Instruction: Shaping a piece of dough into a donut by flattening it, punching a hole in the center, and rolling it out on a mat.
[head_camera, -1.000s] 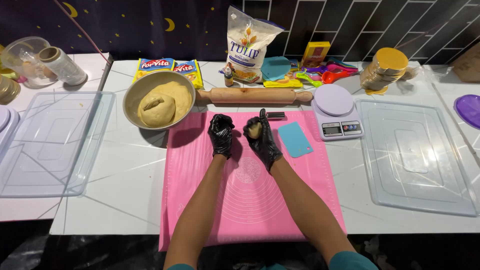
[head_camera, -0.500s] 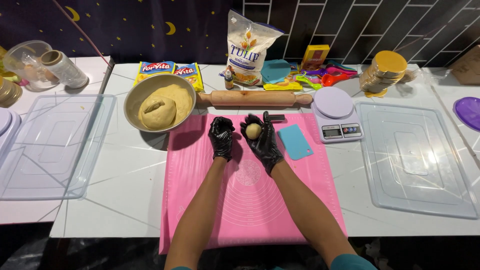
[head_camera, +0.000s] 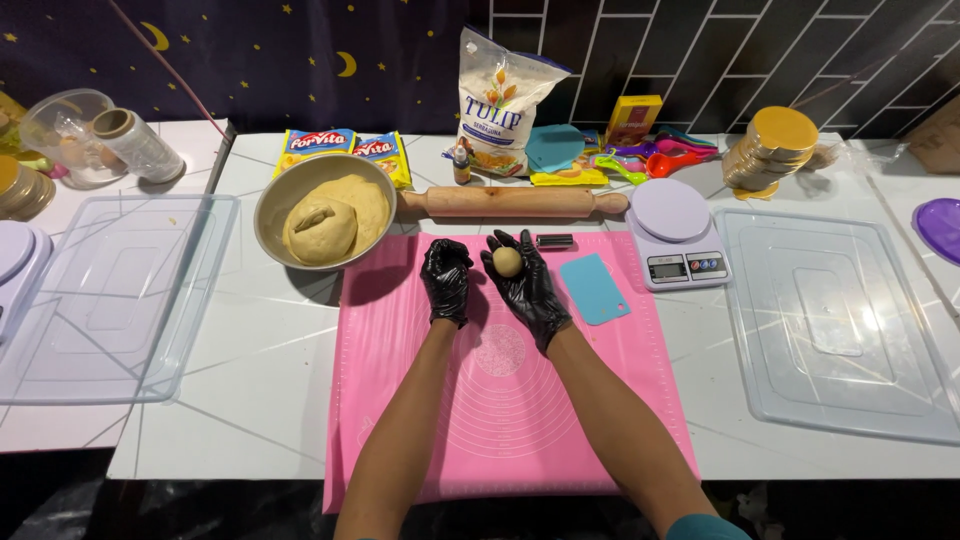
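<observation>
Both my hands wear black gloves and hover over the far part of a pink silicone mat (head_camera: 520, 400). My right hand (head_camera: 527, 285) is palm up and cradles a small round dough ball (head_camera: 507, 261). My left hand (head_camera: 446, 278) is curled just to the left of it, a little apart from the ball, with nothing seen in it. A metal bowl (head_camera: 268, 205) with a large lump of yellow dough (head_camera: 322, 228) stands at the mat's far left corner.
A wooden rolling pin (head_camera: 510, 202) lies behind the mat, a blue scraper (head_camera: 594, 288) on its right part, a small kitchen scale (head_camera: 676, 232) beside it. Clear plastic lids (head_camera: 850, 320) (head_camera: 100, 290) flank the mat. A flour bag (head_camera: 502, 105), packets, measuring spoons and a gold-lidded stack (head_camera: 778, 148) stand at the back.
My hands have parted: the left one came off the dough ball, which now lies exposed in my upturned right palm.
</observation>
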